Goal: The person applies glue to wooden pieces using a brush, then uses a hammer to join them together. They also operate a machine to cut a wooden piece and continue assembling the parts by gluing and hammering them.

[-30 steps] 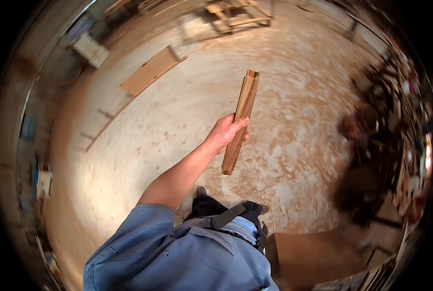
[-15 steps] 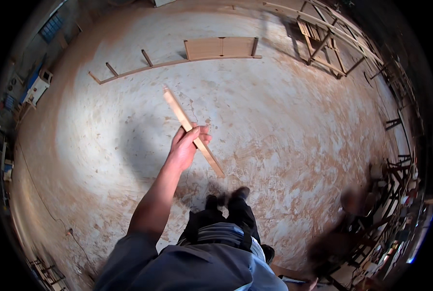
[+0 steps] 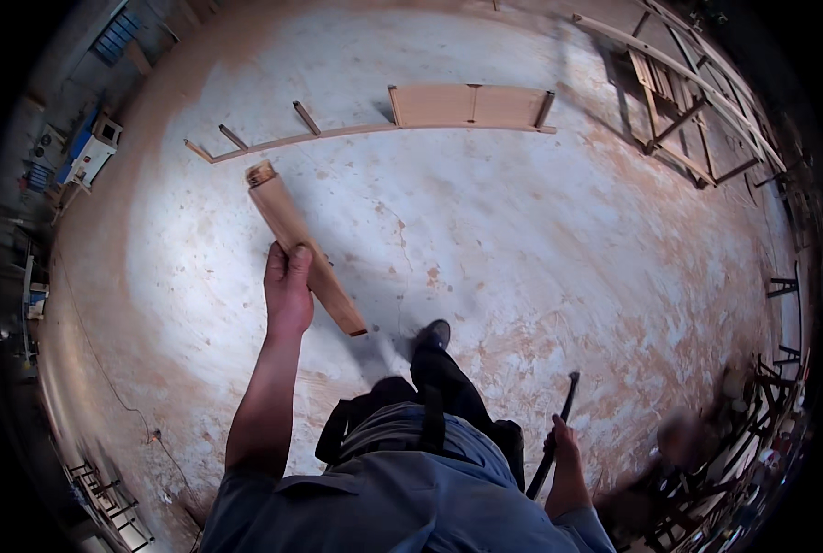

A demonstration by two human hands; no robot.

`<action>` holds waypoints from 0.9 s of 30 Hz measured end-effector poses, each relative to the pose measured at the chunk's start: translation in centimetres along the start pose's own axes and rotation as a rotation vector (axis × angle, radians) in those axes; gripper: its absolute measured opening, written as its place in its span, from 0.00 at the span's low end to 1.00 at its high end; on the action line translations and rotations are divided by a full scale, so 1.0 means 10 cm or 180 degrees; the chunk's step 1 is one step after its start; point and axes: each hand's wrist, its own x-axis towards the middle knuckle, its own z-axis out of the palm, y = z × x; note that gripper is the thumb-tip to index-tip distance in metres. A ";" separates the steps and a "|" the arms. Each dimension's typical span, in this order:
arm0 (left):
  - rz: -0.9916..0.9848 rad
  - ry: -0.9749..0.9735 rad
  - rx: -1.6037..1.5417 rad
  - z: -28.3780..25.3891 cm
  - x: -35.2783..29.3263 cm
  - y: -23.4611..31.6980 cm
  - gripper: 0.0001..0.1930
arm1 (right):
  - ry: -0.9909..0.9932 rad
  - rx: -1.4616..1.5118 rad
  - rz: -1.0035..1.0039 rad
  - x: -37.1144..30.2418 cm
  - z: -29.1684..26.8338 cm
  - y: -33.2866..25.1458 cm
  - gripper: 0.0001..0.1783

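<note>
A short wooden board (image 3: pixel 287 217) with a stepped, narrower tenon at its far end is gripped near its middle by my left hand (image 3: pixel 287 286). My thumb lies across its upper face, and the board tilts up to the left above the floor. At my right side, my right hand (image 3: pixel 564 444) is closed round a long, thin dark bar-like tool (image 3: pixel 570 398). Its far end has a small tip, and its lower end runs down beside my leg; I cannot make out its exact kind.
Ahead on the floor (image 3: pixel 485 221) lies a long wooden rail (image 3: pixel 329 134) with several short uprights and a rectangular panel (image 3: pixel 471 106). Wooden framework (image 3: pixel 679 92) stands at the far right. Blurred clutter (image 3: pixel 752 442) lines the near right, and a cord (image 3: pixel 107 378) runs along the left.
My left hand has moved left, turning the board so its broad face shows. My right hand has come into fuller view with the dark tool. My feet have shifted in a step.
</note>
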 end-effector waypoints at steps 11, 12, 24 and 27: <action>0.0240 -0.0396 0.0938 1.04 1.96 -0.49 0.12 | -0.0421 -0.1154 -0.0529 -0.32 1.56 -2.93 0.17; 0.0273 -0.0347 0.0892 1.17 2.12 -0.49 0.12 | -0.0260 -0.1352 -0.0400 -0.30 1.64 -3.07 0.17; -0.0267 -0.0861 0.1331 1.98 3.83 -0.54 0.15 | 0.0065 -0.2619 -0.0065 0.02 1.72 -4.50 0.25; -0.0211 -0.0771 0.1568 2.04 4.00 -0.58 0.14 | 0.0046 -0.2567 -0.0076 0.00 1.76 -4.80 0.26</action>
